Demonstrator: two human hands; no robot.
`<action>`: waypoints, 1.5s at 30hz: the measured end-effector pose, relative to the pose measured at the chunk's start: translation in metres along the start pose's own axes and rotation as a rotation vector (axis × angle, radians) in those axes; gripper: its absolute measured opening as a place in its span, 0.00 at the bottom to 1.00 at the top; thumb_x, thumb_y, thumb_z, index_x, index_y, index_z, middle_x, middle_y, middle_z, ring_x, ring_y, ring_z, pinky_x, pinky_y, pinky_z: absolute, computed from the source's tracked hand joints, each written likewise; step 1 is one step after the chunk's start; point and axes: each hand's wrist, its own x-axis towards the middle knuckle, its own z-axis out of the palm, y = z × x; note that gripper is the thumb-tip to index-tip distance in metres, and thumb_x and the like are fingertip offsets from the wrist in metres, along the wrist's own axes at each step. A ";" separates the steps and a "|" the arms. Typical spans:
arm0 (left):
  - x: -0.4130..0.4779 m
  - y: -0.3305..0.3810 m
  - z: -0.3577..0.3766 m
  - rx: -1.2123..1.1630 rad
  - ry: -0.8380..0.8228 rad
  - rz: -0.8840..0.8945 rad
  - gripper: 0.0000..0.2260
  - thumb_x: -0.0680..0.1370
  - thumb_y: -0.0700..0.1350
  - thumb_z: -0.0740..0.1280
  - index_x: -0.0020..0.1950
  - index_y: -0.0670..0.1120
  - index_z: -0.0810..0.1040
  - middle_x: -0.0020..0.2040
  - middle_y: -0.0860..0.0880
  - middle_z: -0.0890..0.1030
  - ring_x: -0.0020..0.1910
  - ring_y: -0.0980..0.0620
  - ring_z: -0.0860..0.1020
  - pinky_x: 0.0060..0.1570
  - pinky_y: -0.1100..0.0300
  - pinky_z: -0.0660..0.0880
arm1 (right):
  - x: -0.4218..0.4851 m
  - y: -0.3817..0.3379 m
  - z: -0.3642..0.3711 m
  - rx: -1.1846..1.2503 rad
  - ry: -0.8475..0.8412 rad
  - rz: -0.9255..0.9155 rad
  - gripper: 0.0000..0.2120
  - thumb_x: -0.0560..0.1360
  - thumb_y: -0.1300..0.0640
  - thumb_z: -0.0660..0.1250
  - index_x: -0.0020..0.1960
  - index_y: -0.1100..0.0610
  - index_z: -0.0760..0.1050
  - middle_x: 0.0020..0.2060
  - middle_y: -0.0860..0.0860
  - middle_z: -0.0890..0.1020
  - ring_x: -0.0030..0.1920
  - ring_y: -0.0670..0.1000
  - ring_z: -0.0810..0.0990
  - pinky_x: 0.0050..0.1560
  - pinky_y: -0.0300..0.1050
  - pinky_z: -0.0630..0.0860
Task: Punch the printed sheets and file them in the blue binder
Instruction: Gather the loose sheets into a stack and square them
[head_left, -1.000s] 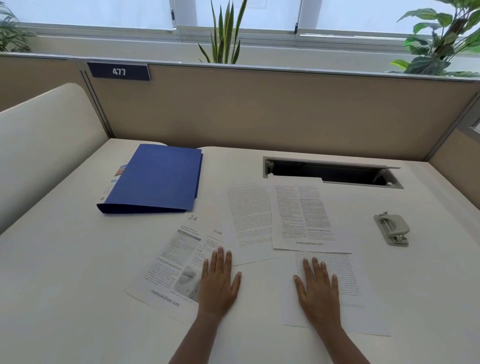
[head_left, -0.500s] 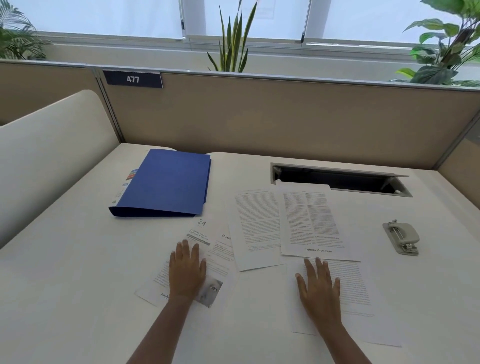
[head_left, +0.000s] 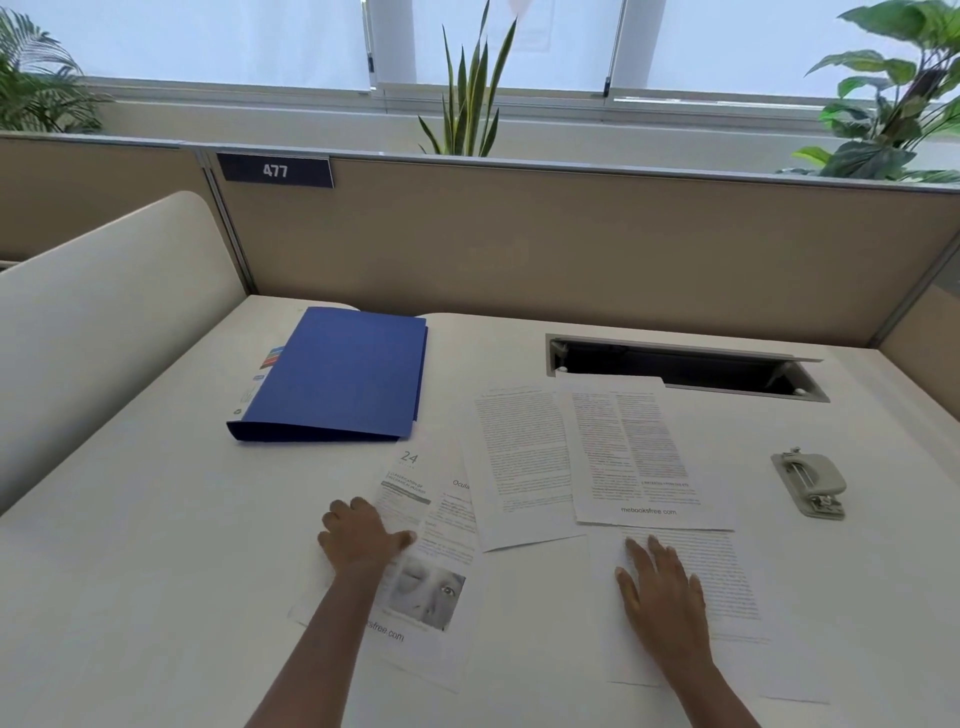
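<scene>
Printed sheets (head_left: 519, 467), four in all, lie spread over the near half of the white desk (head_left: 156, 571) in the head view. The left one, headed "24" with an eye photo (head_left: 431, 597), sits under the left hand (head_left: 361, 535). That hand is knuckles up at the sheet's left edge, its fingers bent down and its thumb stretched across the paper. I cannot tell whether it has hold of the edge or only presses on it. The right hand (head_left: 665, 597) lies flat, palm down, fingers straight and slightly spread, on the nearest right sheet (head_left: 737, 587), holding nothing. A two-column sheet (head_left: 634, 452) overlaps that one's far edge and the middle sheet beside it.

One blue binder (head_left: 348, 374) lies closed at the far left, its near corner just over the "24" sheet's top. One grey hole punch (head_left: 810, 483) sits well apart to the right. Behind the sheets there is one open cable hatch (head_left: 675, 364), then a beige partition (head_left: 519, 249) labelled "477" (head_left: 275, 170).
</scene>
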 end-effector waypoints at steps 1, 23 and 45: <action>-0.001 0.002 0.000 -0.019 -0.014 -0.025 0.35 0.68 0.62 0.68 0.63 0.40 0.64 0.64 0.42 0.70 0.64 0.45 0.69 0.59 0.56 0.70 | -0.002 0.000 -0.003 -0.004 0.019 -0.001 0.24 0.68 0.48 0.55 0.51 0.59 0.82 0.50 0.61 0.84 0.49 0.63 0.83 0.41 0.67 0.77; -0.029 0.044 -0.006 -0.657 -0.284 0.046 0.10 0.77 0.44 0.62 0.46 0.37 0.76 0.48 0.37 0.80 0.48 0.41 0.78 0.44 0.56 0.73 | -0.011 -0.035 -0.010 0.207 -0.019 -0.146 0.51 0.62 0.30 0.34 0.69 0.62 0.65 0.72 0.58 0.64 0.74 0.55 0.59 0.72 0.54 0.57; -0.043 0.059 -0.006 -1.451 -0.692 -0.265 0.12 0.77 0.43 0.65 0.55 0.39 0.67 0.44 0.39 0.74 0.31 0.49 0.77 0.26 0.61 0.77 | -0.015 -0.050 -0.009 0.079 -0.172 -0.156 0.74 0.38 0.21 0.19 0.75 0.61 0.44 0.77 0.55 0.47 0.77 0.53 0.45 0.75 0.53 0.45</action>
